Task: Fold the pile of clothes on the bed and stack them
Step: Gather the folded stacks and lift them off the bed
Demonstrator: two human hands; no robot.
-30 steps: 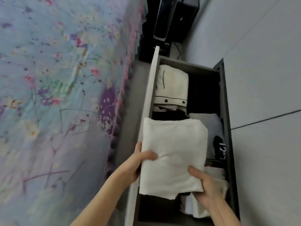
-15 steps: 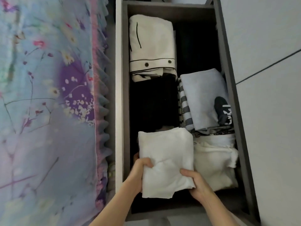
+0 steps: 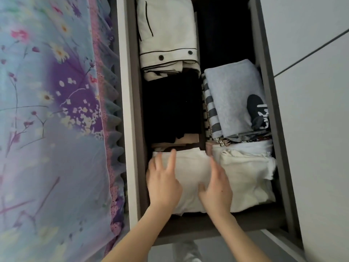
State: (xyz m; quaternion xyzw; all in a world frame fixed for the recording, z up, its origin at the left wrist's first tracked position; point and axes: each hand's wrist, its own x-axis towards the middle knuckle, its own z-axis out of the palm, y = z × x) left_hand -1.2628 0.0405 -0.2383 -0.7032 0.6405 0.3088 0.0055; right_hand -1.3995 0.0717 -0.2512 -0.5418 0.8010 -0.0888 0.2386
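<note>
At the near left corner of the drawer [image 3: 265, 72], the blurred left hand [image 3: 163, 184] and right hand [image 3: 217, 190] hide much of the white cloth [image 3: 190, 171], left fingers [image 3: 172, 157] spread flat on it, right fingers [image 3: 216, 167] straight along its edge just beside the cream pile [image 3: 245, 176]; dark clothes [image 3: 170, 106] crowd beyond, and the drawer's far end is cut off.

an open dark drawer [image 3: 188, 229] sits just beside pale grey panels [image 3: 311, 148], over a grey floor [image 3: 226, 249].
</note>
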